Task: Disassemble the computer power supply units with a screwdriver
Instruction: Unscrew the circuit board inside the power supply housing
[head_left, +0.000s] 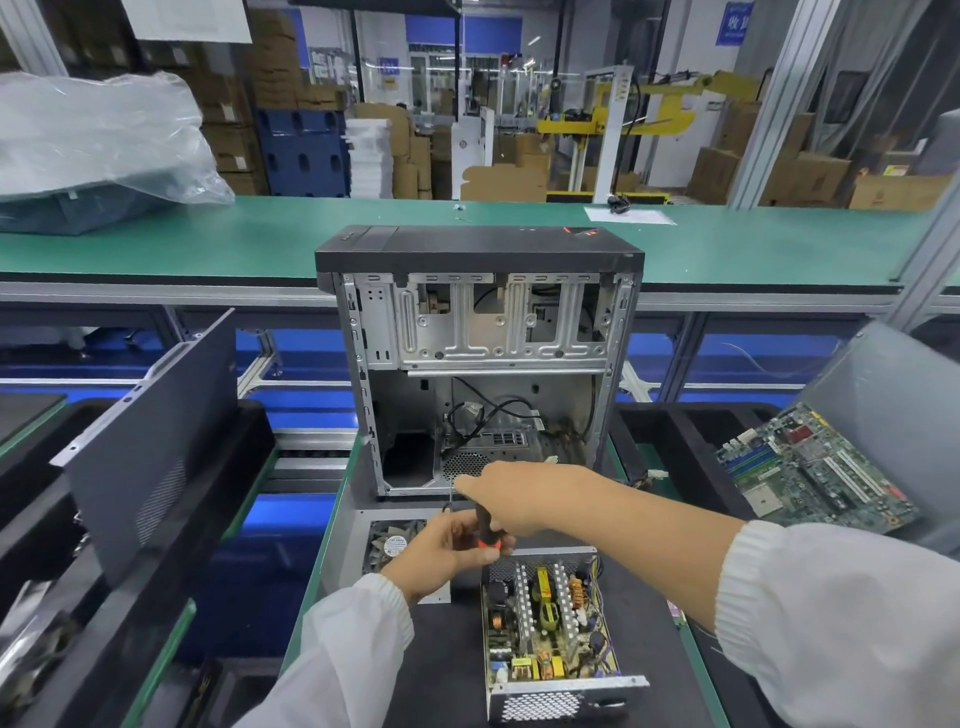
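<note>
Both of your hands met on one tool, just in front of the open PSU tray (550, 623). Your left hand (441, 553) had its fingers curled round the lower end of the screwdriver (485, 525), by the red ring on the black handle. Your right hand (511, 496) lay over the top of that handle from the other side; whether its fingers were really wrapped round it or only resting, I couldn't tell, since the back of the hand hid them.

Relative to the PSU tray: the screwdriver stood just beyond its far-left corner, handle end nearest that corner. The long axis ran roughly up and away from you, and the thin shaft poked out toward the lower front edge of the PC case (480, 364), which stood upright right behind the tray. The tip looked close to that bottom rail, but contact wasn't visible.

The tray itself sat with lid off, board and coils exposed, perforated end wall toward you. The fan cover (395, 545) lay just left of the tray's far end, partly under your left hand. A motherboard (815, 467) leaned well off to the tray's right.

So the tray lay below and toward you from the grip. My guess: the left hand was nearer it, and the tip would have had to swing round and down to reach any screw on it.
</note>
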